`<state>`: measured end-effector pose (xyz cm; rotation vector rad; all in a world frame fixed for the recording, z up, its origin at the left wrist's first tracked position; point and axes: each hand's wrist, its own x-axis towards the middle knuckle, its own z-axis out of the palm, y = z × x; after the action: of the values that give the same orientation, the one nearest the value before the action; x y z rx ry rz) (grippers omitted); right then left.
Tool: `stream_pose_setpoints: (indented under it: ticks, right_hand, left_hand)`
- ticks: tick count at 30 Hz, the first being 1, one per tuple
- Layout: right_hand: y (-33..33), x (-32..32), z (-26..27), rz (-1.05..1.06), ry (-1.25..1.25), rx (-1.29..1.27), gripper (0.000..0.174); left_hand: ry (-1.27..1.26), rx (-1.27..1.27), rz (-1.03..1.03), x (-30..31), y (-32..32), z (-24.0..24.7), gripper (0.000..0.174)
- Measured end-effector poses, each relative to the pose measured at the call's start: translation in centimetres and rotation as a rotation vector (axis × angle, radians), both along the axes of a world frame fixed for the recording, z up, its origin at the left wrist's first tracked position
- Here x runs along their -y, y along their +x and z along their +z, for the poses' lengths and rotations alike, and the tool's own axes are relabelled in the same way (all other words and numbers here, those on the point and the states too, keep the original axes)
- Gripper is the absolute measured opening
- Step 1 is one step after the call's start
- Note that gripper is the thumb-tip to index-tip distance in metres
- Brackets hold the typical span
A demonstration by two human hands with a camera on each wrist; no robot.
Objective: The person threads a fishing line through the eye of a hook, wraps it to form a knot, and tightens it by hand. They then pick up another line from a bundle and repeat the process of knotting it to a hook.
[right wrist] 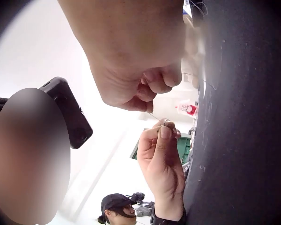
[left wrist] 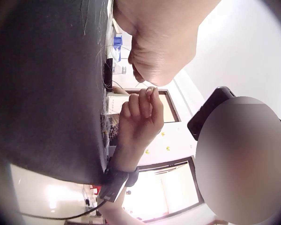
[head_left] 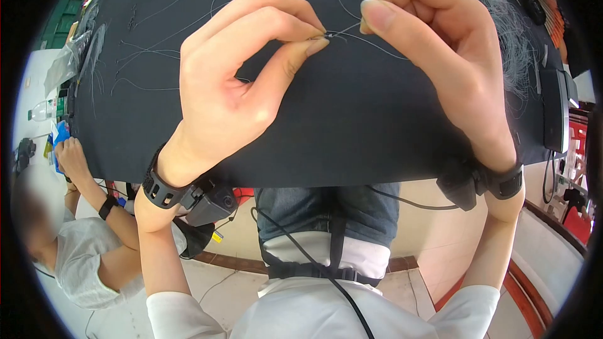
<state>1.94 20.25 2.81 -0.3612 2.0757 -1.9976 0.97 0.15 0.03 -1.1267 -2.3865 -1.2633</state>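
Over the black tabletop (head_left: 364, 132), my left hand (head_left: 232, 81) pinches a tiny dark piece (head_left: 329, 36) between thumb and fingertips, on a thin translucent line (head_left: 349, 28). That line runs to my right hand (head_left: 449, 56), where thumb and index finger pinch it while the other fingers curl in. In the right wrist view the line (right wrist: 155, 116) spans the short gap between the two hands, with the left hand (right wrist: 163, 161) below. The tiny piece is too small for its kind to show. In the left wrist view the right hand (left wrist: 141, 117) has its fingertips together.
A large tangled bundle of line (head_left: 502, 31) lies at the table's right side. Loose strands (head_left: 147, 53) spread over the left part. A black box (head_left: 554, 110) stands at the right edge. Another person (head_left: 94, 251) sits at the left, near a clear bottle (head_left: 43, 111).
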Motion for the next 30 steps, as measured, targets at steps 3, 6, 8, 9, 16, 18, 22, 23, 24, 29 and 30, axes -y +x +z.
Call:
stream_pose_setpoints:
  ticks: [3, 6, 8, 9, 16, 18, 22, 23, 24, 29, 30]
  right_hand:
    - [0.0, -0.1, 0.3, 0.01, 0.081, -0.036, 0.011]
    - [0.5, 0.4, 0.2, -0.025, 0.108, -0.071, 0.011]
    - [0.3, 0.0, -0.2, -0.009, 0.064, -0.066, 0.011]
    - [0.1, -0.2, -0.4, 0.003, 0.036, -0.06, 0.011]
    - [0.0, 0.1, -0.1, 0.007, -0.003, -0.078, 0.012]
    - [-0.2, 0.0, -0.2, 0.027, -0.052, -0.036, 0.012]
    - [-0.1, 0.3, -0.6, 0.017, 0.027, -0.075, 0.011]
    - [-0.1, 0.2, -0.6, 0.02, 0.027, -0.073, 0.011]
    - [-0.1, 0.2, -0.7, 0.023, 0.026, -0.071, 0.011]
    - [-0.3, 0.4, -1.1, 0.049, 0.101, -0.123, 0.011]
    - [-0.3, 0.4, -1.5, 0.051, 0.142, -0.181, 0.011]
  left_hand:
    - [0.021, -0.008, -0.008, 0.2, -0.2, -0.2, 0.011]
    - [0.02, 0.008, 0.005, 0.2, -0.2, -0.2, 0.011]
    - [0.019, 0.007, -0.001, 0.2, -0.2, -0.2, 0.011]
    - [0.018, 0.006, -0.005, 0.2, -0.2, -0.2, 0.011]
    - [-0.039, -0.05, -0.069, -0.1, 0.0, 0.2, 0.012]
    - [-0.048, -0.082, -0.101, -0.1, -0.1, 0.1, 0.013]
    - [-0.041, -0.108, -0.154, -0.3, -0.1, 0.2, 0.015]
    - [-0.035, -0.112, -0.163, -0.3, -0.1, 0.2, 0.016]
    - [-0.028, -0.116, -0.172, -0.3, -0.1, 0.2, 0.016]
    - [0.012, -0.127, -0.205, -0.1, -0.1, 0.1, 0.016]
    - [0.021, -0.131, -0.207, -0.1, -0.1, 0.1, 0.015]
